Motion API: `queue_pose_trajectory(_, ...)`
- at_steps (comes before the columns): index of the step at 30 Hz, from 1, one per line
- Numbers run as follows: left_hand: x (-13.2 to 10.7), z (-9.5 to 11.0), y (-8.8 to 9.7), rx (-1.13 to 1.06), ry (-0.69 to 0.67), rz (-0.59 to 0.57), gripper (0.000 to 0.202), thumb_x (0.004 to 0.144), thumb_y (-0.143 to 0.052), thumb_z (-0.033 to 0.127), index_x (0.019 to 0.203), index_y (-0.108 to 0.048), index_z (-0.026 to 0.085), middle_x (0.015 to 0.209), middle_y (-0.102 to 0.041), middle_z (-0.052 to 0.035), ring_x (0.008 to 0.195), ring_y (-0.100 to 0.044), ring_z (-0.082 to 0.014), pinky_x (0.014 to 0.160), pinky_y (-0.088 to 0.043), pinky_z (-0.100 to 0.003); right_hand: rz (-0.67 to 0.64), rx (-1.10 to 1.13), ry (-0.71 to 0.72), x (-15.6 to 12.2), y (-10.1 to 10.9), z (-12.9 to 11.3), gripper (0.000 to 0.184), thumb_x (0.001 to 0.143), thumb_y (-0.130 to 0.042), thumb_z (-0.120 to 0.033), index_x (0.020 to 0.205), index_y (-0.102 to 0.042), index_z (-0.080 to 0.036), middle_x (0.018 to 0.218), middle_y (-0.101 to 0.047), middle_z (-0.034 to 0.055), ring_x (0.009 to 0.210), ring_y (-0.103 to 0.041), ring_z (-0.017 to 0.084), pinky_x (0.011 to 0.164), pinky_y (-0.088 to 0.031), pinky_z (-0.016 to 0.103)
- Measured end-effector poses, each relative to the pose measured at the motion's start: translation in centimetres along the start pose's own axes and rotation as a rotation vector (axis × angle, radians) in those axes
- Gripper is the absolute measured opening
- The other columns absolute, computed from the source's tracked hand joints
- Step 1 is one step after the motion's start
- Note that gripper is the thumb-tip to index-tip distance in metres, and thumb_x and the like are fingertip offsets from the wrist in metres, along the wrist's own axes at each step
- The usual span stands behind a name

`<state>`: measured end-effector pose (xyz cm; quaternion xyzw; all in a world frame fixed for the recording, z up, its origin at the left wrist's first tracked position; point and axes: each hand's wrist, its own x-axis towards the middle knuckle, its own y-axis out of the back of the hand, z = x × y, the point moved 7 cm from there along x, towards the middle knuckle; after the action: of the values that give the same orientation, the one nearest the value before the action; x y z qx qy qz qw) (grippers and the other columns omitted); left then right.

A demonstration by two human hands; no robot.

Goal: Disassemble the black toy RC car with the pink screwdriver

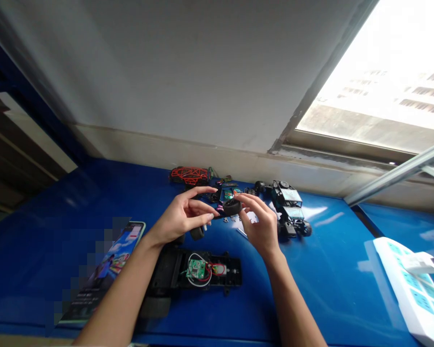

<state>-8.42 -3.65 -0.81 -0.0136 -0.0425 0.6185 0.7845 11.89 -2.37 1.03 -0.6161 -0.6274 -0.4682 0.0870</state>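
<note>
Both my hands are raised over a blue table (pixel 311 270). My left hand (pixel 181 217) and my right hand (pixel 260 224) pinch a small black toy-car wheel (pixel 232 207) between their fingertips, with a short black part sticking out toward the left hand. Just below them lies an opened black toy-car chassis (pixel 202 272) with a green circuit board (pixel 197 269) and red and white wires showing. Another black wheel (pixel 197 233) stands under my left hand.
A red roll-cage frame (pixel 190 175) lies at the back by the wall. A dark toy truck body (pixel 289 207) sits to the right, small screws and parts around it. A phone (pixel 104 272) lies at the left, a white power strip (pixel 412 284) at the right.
</note>
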Motion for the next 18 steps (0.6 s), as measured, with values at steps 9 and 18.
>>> queue_pose_trajectory(9,0.1,-0.8,-0.2,-0.027,0.073,-0.067,0.078,0.076,-0.086,0.021,0.143,-0.045,0.022,0.087,-0.078,-0.0019,0.070,-0.074,-0.0156,0.068,-0.061,-0.026,-0.090,0.132,0.074,0.3,-0.3,-1.0,0.040,0.097,-0.054,-0.006,0.122,-0.075,-0.028,0.129,-0.076,0.0048,0.120,-0.073,0.020,0.108,-0.058,0.038)
queue_pose_trajectory(18,0.2,-0.3,0.8,-0.052,0.002,0.089,0.080,0.075,-0.088,0.026,0.144,-0.046,0.021,0.089,-0.079,-0.0048,0.073,-0.076,-0.0176,0.065,-0.060,-0.024,-0.054,-0.028,-0.060,0.4,0.6,-0.3,0.021,0.085,-0.069,-0.019,0.105,-0.072,-0.024,0.107,-0.077,0.0057,0.083,-0.071,0.019,0.074,-0.059,0.033)
